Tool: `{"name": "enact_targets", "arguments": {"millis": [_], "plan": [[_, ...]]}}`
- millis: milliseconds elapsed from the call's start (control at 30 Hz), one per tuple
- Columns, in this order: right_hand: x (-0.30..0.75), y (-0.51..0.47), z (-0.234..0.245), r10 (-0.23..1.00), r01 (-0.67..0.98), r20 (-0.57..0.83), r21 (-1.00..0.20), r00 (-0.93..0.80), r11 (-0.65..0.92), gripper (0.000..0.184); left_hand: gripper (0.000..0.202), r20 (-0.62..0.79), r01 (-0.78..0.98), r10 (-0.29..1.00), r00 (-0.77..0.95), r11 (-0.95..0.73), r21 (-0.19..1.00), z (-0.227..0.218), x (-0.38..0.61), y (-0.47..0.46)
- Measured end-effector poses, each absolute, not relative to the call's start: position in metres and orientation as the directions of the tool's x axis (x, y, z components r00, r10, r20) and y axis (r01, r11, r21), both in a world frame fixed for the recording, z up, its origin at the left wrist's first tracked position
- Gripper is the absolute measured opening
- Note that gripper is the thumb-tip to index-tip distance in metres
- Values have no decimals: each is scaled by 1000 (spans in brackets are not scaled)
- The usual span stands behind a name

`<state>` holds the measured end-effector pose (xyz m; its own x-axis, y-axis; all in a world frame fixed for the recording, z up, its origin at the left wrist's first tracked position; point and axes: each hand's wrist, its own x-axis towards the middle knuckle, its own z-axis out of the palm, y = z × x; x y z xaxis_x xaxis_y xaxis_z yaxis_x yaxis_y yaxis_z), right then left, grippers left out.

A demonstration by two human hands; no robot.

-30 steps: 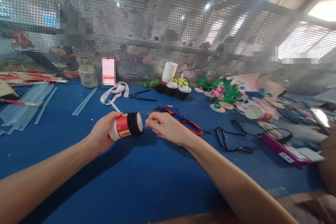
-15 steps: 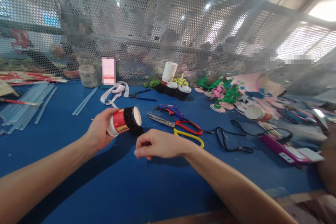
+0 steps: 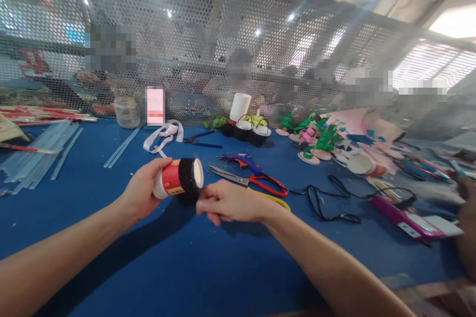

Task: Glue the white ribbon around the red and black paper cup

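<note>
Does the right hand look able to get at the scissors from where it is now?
Probably yes: the scissors lie just beyond the right hand, their red handle uncovered. The wrist hides part of the yellow handle, so the hand would likely need to draw back. Whether its fingers hold anything is unclear.

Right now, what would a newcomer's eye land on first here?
Probably the red, black and white cup, tilted in the left hand's grip above the blue table. Next, perhaps, the red-and-yellow-handled scissors, partly hidden behind the right hand. The green and pink decorations also stand out, toward the table's back right.
</note>
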<state>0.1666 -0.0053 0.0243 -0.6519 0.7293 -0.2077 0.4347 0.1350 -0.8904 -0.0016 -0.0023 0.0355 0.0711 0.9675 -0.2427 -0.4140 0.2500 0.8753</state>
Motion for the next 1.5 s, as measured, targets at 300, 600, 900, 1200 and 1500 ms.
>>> {"name": "enact_targets", "arguments": {"millis": [300,600,900,1200,1500], "plan": [[172,-2,34,890,193,-133,-980,-437,-52,30,24,14,9,962,273,-17,1000,18,-4,-17],[169,-19,21,915,344,117,-902,-386,260,18,22,-296,-214,872,389,398,892,20,1,-8],[172,-19,17,919,538,223,-756,-325,374,29,20,-255,-107,933,253,288,951,13,3,-10],[205,8,40,959,734,257,-629,-115,256,29,20,-234,12,955,185,236,972,14,4,-12],[248,71,10,994,953,-71,-285,86,-103,16,21,-171,115,960,222,148,982,16,3,-16]]}}
